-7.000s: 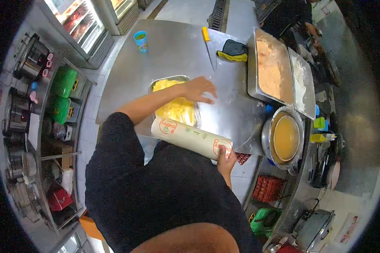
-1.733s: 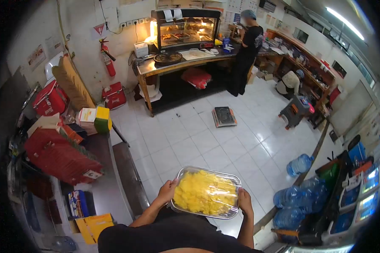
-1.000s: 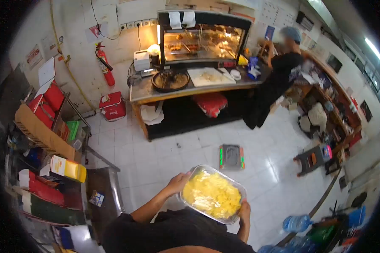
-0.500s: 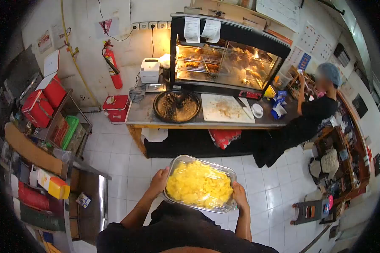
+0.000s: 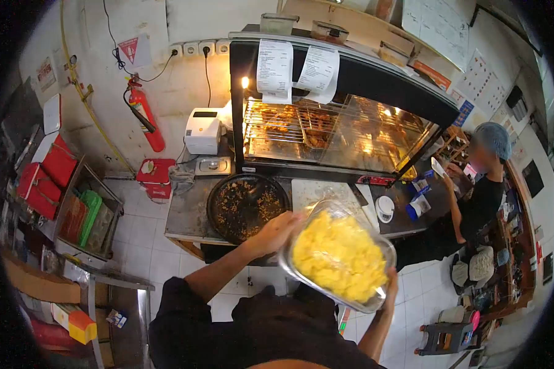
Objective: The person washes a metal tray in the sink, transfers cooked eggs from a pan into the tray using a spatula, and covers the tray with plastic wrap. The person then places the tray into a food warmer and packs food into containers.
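Between my hands is a rectangular tray (image 5: 284, 265) of yellow chunky food (image 5: 338, 255), with clear plastic wrap over it. My left hand (image 5: 278, 231) grips its upper left side, fingers partly hidden by the rim. On the lower right side, my right hand (image 5: 389, 294) is closed round the edge. The tray is tilted and held up in front of my body, near the counter's front edge. Just beyond it lie a white cutting board (image 5: 320, 192) and a big round dark pan (image 5: 247, 208) with brown crumbs.
A lit glass display warmer (image 5: 345, 132) with browned food stands on the counter. Right of the board are a knife (image 5: 367, 206) and a white round container (image 5: 385, 209). A co-worker (image 5: 480, 190) in a hair net stands at right. A metal-framed rack (image 5: 143, 313) is at left.
I have come closer to the counter. The tray has shifted right and turned clockwise, still in both hands. The co-worker now holds a white item lower, near the counter.
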`<state>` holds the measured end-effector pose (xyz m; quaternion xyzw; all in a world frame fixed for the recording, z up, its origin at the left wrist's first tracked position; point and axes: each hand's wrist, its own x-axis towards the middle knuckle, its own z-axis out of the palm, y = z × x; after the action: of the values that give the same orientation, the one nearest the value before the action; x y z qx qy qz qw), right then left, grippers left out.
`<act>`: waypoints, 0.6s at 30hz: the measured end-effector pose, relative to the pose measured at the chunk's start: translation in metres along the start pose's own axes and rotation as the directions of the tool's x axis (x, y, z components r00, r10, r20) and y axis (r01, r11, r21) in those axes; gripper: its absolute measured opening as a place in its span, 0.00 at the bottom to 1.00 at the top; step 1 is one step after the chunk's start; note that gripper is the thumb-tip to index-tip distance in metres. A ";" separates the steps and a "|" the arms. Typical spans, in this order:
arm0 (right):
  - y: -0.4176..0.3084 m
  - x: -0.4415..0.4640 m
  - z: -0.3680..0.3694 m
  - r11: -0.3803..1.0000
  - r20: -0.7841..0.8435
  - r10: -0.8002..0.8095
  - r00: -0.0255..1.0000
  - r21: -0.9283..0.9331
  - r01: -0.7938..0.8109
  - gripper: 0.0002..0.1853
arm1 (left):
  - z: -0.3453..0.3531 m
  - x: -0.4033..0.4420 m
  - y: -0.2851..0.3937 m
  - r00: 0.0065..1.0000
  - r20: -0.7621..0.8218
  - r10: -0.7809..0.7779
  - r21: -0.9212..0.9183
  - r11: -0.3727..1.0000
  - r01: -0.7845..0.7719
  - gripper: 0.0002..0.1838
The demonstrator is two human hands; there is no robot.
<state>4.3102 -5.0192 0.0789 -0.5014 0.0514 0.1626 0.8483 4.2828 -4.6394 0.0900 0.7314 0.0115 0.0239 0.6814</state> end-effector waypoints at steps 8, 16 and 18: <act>-0.152 0.098 0.051 0.959 -0.059 -0.230 0.972 -0.182 0.216 0.29 | 0.024 0.116 0.136 0.940 0.339 -0.039 -0.331 0.930 0.158 0.24; -0.289 0.217 0.039 0.941 0.046 -0.300 0.953 -0.146 0.304 0.25 | 0.060 0.227 0.253 0.944 0.330 0.001 -0.333 0.936 0.116 0.24; -0.341 0.275 -0.029 0.818 -0.022 -0.493 0.870 -0.352 0.455 0.23 | 0.077 0.263 0.282 0.930 0.358 0.084 -0.398 0.915 0.070 0.24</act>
<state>4.6830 -5.1337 0.2799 -0.6435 -0.0561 -0.0757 0.7597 4.5445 -4.7228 0.3711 0.5661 -0.1241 -0.1091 0.8076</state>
